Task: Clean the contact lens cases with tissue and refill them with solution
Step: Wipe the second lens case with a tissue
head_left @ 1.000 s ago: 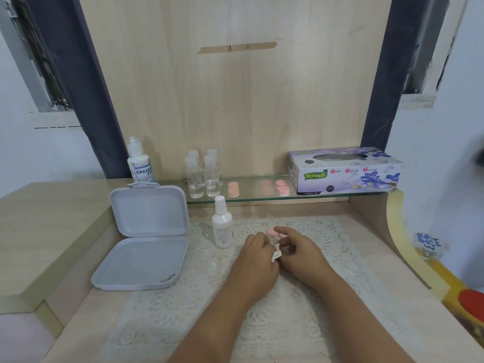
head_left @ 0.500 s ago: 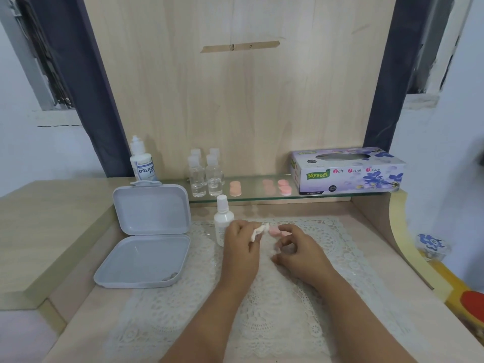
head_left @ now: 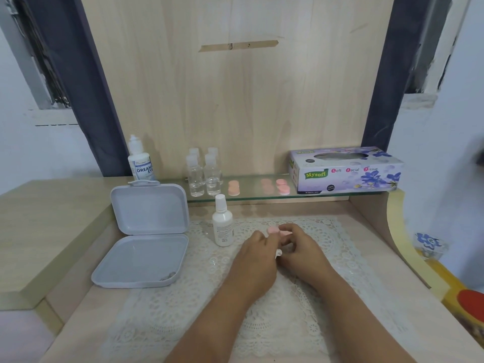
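A pink contact lens case (head_left: 273,230) lies on the lace mat (head_left: 327,242), just past my fingertips. My left hand (head_left: 255,260) holds a small wad of white tissue (head_left: 278,253), and its fingertips reach the case's left half. My right hand (head_left: 301,251) has its fingers curled round the case's right half (head_left: 286,233). A white solution bottle (head_left: 222,224) stands capped just left of my hands. Whether the case's wells are open is hidden by my fingers.
An open grey plastic box (head_left: 146,237) lies at the left. On the glass shelf (head_left: 256,197) stand a Dream Eye bottle (head_left: 140,163), several small clear bottles (head_left: 204,176), more pink cases (head_left: 234,187) and a tissue box (head_left: 345,170).
My left hand, which had swung left toward the white bottle with the tissue, has come back beside my right hand at the pink case.
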Available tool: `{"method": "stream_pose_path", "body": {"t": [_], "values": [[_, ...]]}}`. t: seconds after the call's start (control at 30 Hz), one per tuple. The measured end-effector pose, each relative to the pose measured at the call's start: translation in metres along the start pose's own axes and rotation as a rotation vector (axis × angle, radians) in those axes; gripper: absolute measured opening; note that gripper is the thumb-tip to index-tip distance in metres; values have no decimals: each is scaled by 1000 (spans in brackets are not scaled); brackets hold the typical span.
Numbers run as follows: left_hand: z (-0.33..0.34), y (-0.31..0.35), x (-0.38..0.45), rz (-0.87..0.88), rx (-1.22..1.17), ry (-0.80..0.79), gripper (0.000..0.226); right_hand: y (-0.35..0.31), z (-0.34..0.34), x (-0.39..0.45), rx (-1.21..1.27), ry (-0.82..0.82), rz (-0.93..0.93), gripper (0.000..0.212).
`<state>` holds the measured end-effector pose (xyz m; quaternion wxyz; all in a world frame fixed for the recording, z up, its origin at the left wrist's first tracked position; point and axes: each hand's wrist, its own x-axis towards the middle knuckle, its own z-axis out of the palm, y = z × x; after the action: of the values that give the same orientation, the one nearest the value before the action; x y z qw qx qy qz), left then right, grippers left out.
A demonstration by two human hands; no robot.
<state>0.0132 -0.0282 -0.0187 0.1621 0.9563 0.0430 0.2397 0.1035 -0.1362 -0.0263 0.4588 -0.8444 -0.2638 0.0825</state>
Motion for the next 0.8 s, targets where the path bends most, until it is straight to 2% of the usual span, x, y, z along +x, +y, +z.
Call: {"method": "stream_pose_path", "body": {"t": [0.13,0.23,0.33,0.4,0.47,0.53,0.67,0.73,0.8], "values": [[2,1,5,-81,29,-14,36,-1,1,-1,-26,7,-3,59],[4,-2,8,-159,-106,-37,34,-3,1,-1,-30,12,-3,60],[7,-7,10,-243,-358,-15,19,-3,0,-1,-47,13,-21,59],[4,-10,11,-290,-555,127,19,-3,0,-1,-71,10,-29,60],[1,-16,10,-311,-618,322,20,-3,0,0,-69,11,-25,62],[1,-20,7,-262,-539,376,16,-3,0,0,-68,9,-23,61],[4,-14,2,-52,-265,214,22,-3,0,-1,-61,-4,-15,62],[2,-10,0,-12,-162,120,30,-3,0,-2,-59,-3,-12,59],[1,-6,0,38,-107,95,38,-3,-1,-2,-66,0,-9,57]]}}
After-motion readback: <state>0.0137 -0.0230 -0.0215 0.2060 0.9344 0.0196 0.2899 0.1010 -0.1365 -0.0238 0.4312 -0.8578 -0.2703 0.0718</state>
